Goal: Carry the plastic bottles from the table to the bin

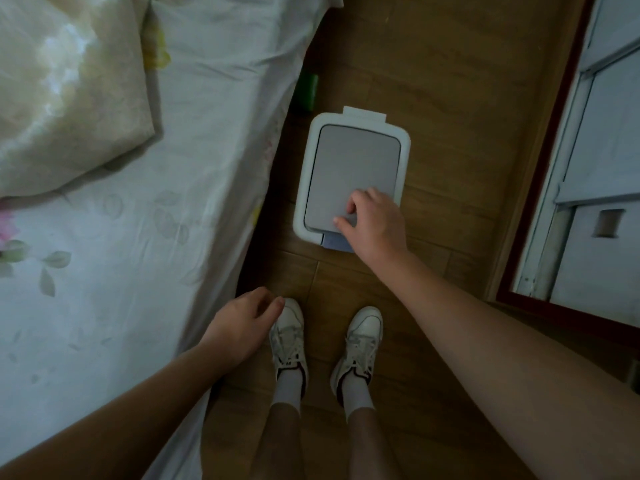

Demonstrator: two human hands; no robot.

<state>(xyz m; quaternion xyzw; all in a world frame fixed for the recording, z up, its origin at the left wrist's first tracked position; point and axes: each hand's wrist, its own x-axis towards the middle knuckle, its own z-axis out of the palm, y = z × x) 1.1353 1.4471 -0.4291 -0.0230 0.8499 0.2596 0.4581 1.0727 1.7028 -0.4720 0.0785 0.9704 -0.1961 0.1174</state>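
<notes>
At the bottom centre, your white shoes (287, 337) stand on the floor (450, 98). Just left of them your left grip (242, 327) hangs loosely curled, holding nothing. Higher, mid-frame, your right grip (372, 220) touches bent fingertips to the closed grey lid (353, 168) of the white bin (300, 202), clasping nothing, beside the bed (173, 237).

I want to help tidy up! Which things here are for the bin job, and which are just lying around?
For the job: white rectangular plastic bin, its flat grey lid, right hand touching that lid.

Just lying about: cream quilt, flowered white bedsheet, dim green thing on the wooden floor, white lace-up sneakers, empty left hand.
</notes>
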